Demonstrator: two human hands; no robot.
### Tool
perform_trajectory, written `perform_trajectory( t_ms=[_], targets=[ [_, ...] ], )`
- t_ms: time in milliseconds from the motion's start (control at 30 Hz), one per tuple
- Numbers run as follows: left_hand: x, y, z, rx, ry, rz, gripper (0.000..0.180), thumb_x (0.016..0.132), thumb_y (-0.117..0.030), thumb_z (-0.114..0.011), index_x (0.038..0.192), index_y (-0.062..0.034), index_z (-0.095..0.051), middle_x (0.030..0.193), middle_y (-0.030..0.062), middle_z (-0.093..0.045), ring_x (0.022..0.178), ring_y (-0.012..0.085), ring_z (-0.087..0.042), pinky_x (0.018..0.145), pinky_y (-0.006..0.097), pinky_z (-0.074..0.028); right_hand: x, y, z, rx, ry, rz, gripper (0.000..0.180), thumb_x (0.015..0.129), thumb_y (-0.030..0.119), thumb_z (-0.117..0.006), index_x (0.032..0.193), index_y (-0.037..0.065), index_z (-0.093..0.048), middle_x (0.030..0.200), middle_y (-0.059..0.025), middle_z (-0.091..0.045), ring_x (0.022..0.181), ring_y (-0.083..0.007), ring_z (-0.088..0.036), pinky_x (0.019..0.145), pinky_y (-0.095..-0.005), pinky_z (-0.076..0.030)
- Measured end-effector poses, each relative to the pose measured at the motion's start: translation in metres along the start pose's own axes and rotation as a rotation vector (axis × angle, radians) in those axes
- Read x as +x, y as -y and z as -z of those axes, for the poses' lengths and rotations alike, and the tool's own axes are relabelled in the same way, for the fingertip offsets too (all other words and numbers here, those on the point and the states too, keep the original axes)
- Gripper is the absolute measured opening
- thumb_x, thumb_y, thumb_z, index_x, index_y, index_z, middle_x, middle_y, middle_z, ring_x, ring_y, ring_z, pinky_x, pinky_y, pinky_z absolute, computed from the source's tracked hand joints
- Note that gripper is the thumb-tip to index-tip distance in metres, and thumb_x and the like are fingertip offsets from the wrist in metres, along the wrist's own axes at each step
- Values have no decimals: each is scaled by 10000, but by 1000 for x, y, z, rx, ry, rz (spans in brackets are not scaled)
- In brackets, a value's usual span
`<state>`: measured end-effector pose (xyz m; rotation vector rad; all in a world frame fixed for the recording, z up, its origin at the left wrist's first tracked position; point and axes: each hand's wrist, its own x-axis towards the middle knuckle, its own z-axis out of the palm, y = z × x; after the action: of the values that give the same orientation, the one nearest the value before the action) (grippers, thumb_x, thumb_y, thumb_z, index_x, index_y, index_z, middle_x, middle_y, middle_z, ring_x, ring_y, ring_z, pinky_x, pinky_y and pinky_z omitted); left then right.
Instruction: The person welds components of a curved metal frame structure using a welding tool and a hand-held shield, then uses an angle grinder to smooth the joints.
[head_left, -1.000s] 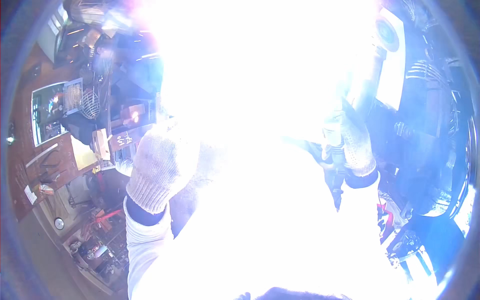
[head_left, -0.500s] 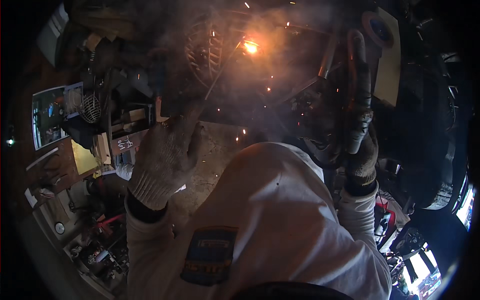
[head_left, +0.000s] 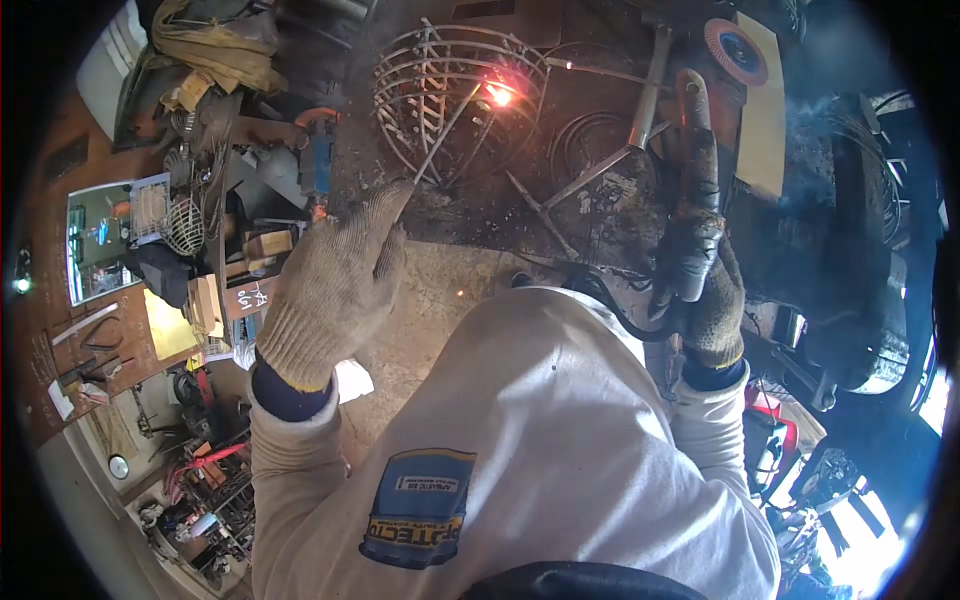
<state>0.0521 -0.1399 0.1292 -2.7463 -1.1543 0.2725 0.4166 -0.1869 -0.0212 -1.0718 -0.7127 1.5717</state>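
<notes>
A round cage of bent metal bars (head_left: 430,100) lies on the dark work surface ahead of me, with a red-hot spot at its right side. My left hand (head_left: 335,285), in a knitted glove, is closed on a thin metal rod (head_left: 440,145) whose far end reaches that spot. My right hand (head_left: 718,320), gloved as well, is closed round the lower end of a dark, worn electrode holder (head_left: 698,180). From the holder's top a thin welding electrode (head_left: 610,71) points left, its tip glowing orange and apart from the cage.
A hammer (head_left: 650,95) and a small branched piece of metal bars (head_left: 590,185) lie right of the cage. Beyond the holder is a flap disc (head_left: 737,52) on a yellowish sheet (head_left: 765,130). An angle grinder (head_left: 318,160) lies left. Smoke drifts at the right.
The bright flare has shrunk to a red glow, with fewer sparks and less smoke over the cage. The surroundings look brighter. The electrode holder's top has shifted slightly left; my left hand stays nearly still.
</notes>
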Motion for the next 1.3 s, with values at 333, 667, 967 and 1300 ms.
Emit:
perform_trajectory(
  t_ms=[333,667,967,1300],
  targets=[
    [5,10,-4,-59,-61,-45,255,776,-22,-658,1012,71,-630,1280,195,-606,929,333,-683,741,420,-559,-16,-4,-12,123,-44,19,476,1063,239,-532,1464,-5,-455,1192,-91,-658,1028,-146,-655,884,-290,-536],
    [-10,12,37,-704,118,301,260,969,-21,-534,1197,89,-589,985,150,-666,614,217,-689,514,345,-541,-26,-9,-19,210,-149,22,376,1044,207,-473,1338,-25,-503,1043,-183,-667,801,-244,-686,666,-330,-578],
    [5,-15,29,-820,122,333,329,958,-21,-527,1273,51,-588,1001,158,-689,799,251,-697,674,347,-554,-28,-4,-28,103,-220,59,358,1042,225,-485,1252,-53,-568,967,-132,-667,716,-180,-656,595,-270,-530],
    [34,-21,19,-17,-1,-122,278,748,-1,-661,1002,113,-658,1263,191,-620,920,314,-689,753,416,-567,-24,-15,8,106,-46,41,466,1066,251,-536,1451,-1,-456,1164,-87,-663,965,-139,-668,832,-277,-556]
  ],
)
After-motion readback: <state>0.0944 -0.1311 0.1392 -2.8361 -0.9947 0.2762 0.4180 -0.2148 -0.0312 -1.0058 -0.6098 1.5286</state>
